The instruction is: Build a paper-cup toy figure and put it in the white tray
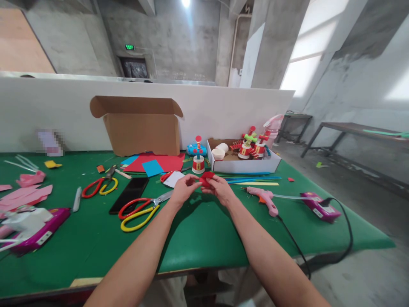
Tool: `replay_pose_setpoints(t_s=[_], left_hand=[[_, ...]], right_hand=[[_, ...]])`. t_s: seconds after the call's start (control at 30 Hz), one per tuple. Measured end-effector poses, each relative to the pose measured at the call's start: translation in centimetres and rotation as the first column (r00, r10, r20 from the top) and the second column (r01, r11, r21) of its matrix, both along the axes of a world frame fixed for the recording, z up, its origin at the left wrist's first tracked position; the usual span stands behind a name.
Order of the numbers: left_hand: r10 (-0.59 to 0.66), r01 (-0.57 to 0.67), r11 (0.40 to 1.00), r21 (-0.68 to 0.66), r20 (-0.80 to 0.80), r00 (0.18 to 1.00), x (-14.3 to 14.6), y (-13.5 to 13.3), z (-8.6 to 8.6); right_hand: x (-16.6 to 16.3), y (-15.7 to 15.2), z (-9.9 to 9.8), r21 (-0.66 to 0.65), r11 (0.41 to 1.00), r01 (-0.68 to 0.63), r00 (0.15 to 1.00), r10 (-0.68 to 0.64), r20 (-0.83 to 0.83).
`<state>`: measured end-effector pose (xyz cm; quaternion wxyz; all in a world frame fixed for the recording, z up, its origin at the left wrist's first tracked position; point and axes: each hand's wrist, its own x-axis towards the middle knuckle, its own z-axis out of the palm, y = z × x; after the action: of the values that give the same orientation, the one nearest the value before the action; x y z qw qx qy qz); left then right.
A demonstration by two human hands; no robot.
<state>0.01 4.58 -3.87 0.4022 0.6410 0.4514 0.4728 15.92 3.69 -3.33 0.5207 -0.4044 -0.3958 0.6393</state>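
My left hand [183, 188] and my right hand [220, 189] meet above the green table [198, 230], both pinching a small red paper piece [207, 178] between their fingertips. Just beyond the hands stands a small craft figure with a red ball on top [198, 158]. Red-and-yellow scissors [140, 211] lie to the left of my left wrist, beside a black phone [129, 195]. A pink glue gun [263, 198] lies to the right of my right hand.
An open cardboard box [140, 125] stands at the back by sheets of red and blue paper [156, 164]. A white tray [244, 164] holds cups and finished figures. A second pair of scissors [99, 186] and pink paper scraps [24, 196] lie left. A black cord [343, 238] trails off the right edge.
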Motion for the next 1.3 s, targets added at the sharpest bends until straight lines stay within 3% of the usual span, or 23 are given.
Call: replay_pose_setpoints(t_s=[0.1,0.27,0.47,0.7,0.97,1.3], left_hand=[[-0.057,0.056,0.998,0.036,0.033,0.998,-0.35,0.19,-0.06],[-0.221,0.228,0.972,-0.051,0.118,0.968,0.04,-0.08,-0.34],[-0.196,0.221,0.970,-0.100,0.212,0.957,0.52,-0.39,-0.33],[-0.142,0.162,0.983,-0.089,0.199,0.970,0.50,-0.41,-0.16],[-0.193,0.205,0.975,-0.079,0.143,0.971,0.63,-0.41,-0.31],[-0.151,0.176,0.980,-0.095,0.231,0.961,0.47,-0.50,0.08]], right_hand=[[0.15,0.05,0.05,-0.018,1.000,0.006,1.000,-0.005,0.009],[-0.09,-0.19,-0.10,-0.025,1.000,-0.017,1.000,0.017,0.017],[-0.17,-0.22,-0.50,0.018,0.999,-0.044,0.999,0.043,0.010],[-0.34,-0.22,-0.33,0.003,1.000,-0.019,1.000,0.019,0.006],[-0.27,-0.27,0.00,0.026,1.000,0.011,0.999,-0.012,0.047],[-0.21,-0.44,0.07,0.037,0.999,-0.013,1.000,0.014,-0.011]])
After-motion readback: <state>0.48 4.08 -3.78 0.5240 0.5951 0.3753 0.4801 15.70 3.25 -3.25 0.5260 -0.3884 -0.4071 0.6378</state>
